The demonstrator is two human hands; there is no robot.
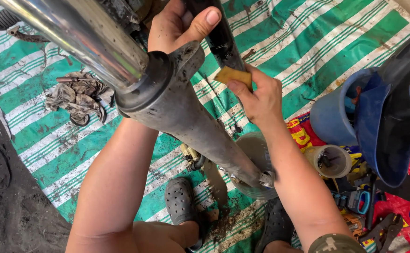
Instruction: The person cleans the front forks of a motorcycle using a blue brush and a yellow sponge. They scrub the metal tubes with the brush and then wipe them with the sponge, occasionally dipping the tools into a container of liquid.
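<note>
Head view: grey fork leg (191, 122) is gripped near its top by left hand (177, 26); yellow sponge (233, 75) is pinched in right hand (259, 98) just beside it, against black tube (219, 37).

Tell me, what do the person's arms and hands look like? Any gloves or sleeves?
No gloves: both the left hand and the right hand are bare, with short nails. The forearms are bare too. A camouflage-patterned green sleeve edge shows on the right arm at the bottom of the picture.

Green-and-white striped mat (308, 42); grey fork leg (191, 122) with chrome tube (74, 33); tan pad (233, 75); blue bucket (329, 117); dark grey clogs (180, 201).
</note>
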